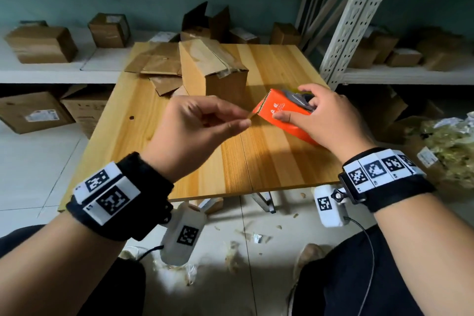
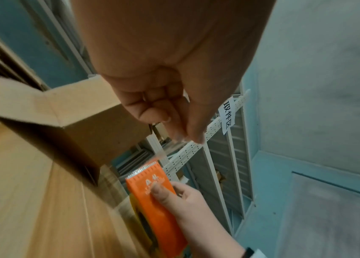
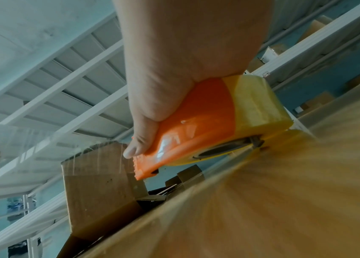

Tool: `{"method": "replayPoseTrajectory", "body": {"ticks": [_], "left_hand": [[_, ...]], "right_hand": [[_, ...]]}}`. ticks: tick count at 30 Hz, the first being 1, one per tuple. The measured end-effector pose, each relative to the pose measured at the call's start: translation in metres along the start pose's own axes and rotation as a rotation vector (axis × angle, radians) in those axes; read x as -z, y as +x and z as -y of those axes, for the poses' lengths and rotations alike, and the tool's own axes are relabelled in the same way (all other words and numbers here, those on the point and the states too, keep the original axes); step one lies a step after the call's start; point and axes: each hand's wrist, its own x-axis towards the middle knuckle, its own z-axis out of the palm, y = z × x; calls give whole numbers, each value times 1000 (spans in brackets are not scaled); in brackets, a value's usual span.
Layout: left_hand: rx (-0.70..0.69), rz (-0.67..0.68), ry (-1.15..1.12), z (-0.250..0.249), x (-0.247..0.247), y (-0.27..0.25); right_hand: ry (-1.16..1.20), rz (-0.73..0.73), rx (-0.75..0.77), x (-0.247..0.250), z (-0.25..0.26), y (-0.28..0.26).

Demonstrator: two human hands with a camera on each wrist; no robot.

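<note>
An orange tape dispenser [image 1: 279, 110] with a yellowish tape roll [image 3: 260, 103] is gripped by my right hand [image 1: 295, 104] just above the wooden table [image 1: 269, 161]; the thumb [image 3: 137, 146] presses its top near the toothed edge. My left hand [image 1: 245, 122] pinches the clear tape end [image 1: 252, 116] between thumb and forefinger, close to the toothed edge. The left wrist view has the pinching fingertips [image 2: 187, 137] above the dispenser [image 2: 163, 218]. A taped cardboard box [image 1: 213, 72] stands on the table behind both hands.
Flattened cardboard pieces [image 1: 159, 64] lie at the table's back left. White shelves with several small boxes [image 1: 41, 43] run behind, with a perforated metal upright [image 1: 354, 20] at the right. A crumpled plastic bag [image 1: 448, 146] sits right; scraps litter the floor [image 1: 243, 238].
</note>
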Motion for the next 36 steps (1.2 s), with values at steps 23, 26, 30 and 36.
{"method": "replayPoseTrajectory", "body": {"ticks": [23,26,30,36], "left_hand": [[127,126,-185,-7,-24,9],[63,411,-454,-31,-38,-6],[91,326,-394,-24,-42,-3],[244,127,-655,-8,-6,19]], "right_hand": [[-224,21,-64,-22,15,18],[-351,16,-164,-24,13,25],[-290,22,-182,-20,-4,27],[-231,43,-192,-11,4,8]]}}
